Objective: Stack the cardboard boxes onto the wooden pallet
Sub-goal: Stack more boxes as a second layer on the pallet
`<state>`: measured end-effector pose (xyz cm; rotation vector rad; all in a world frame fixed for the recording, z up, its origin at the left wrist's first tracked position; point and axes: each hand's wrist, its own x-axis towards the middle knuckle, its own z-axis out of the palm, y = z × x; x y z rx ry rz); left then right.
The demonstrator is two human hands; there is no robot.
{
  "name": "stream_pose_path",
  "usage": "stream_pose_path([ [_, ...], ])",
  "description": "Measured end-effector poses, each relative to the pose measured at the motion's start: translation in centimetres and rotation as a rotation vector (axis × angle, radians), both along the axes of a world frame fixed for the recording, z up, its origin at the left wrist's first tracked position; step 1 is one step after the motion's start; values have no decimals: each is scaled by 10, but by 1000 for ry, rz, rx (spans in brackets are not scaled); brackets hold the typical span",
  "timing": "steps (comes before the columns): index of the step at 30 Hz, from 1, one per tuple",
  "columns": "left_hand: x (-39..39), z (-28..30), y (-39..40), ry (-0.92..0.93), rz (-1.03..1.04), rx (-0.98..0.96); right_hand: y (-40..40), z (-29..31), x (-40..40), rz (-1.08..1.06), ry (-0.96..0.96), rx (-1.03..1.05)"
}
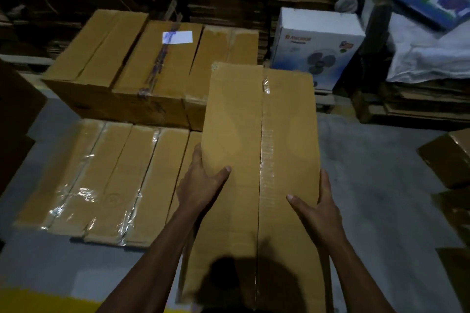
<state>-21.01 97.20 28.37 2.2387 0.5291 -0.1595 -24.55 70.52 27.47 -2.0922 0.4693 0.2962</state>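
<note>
Both hands clasp a long taped box [259,160] by its sides: the left hand [201,185] is spread along the left edge with the thumb on top, the right hand [318,208] likewise on the right edge. The box is carried above the floor, its far end over the low row [101,180] of boxes just left of it. Beyond that row stands a taller row [142,68]. The pallet itself is hidden. A loose box [450,157] at the right suggests more remain.
</note>
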Motion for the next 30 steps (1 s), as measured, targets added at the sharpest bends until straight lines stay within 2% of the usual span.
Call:
stream_pose_path([
  [6,51,-20,-36,59,-91,-34,-34,-21,32,-79,62,-39],
  [12,64,-45,-53,128,-97,-4,-54,-38,48,-48,109,-61],
  [21,80,-68,-82,166,-100,-44,-78,-54,63,-110,152,-85],
  [30,102,-84,-102,253,-208,-69,-105,-70,68,-148,220,-145],
])
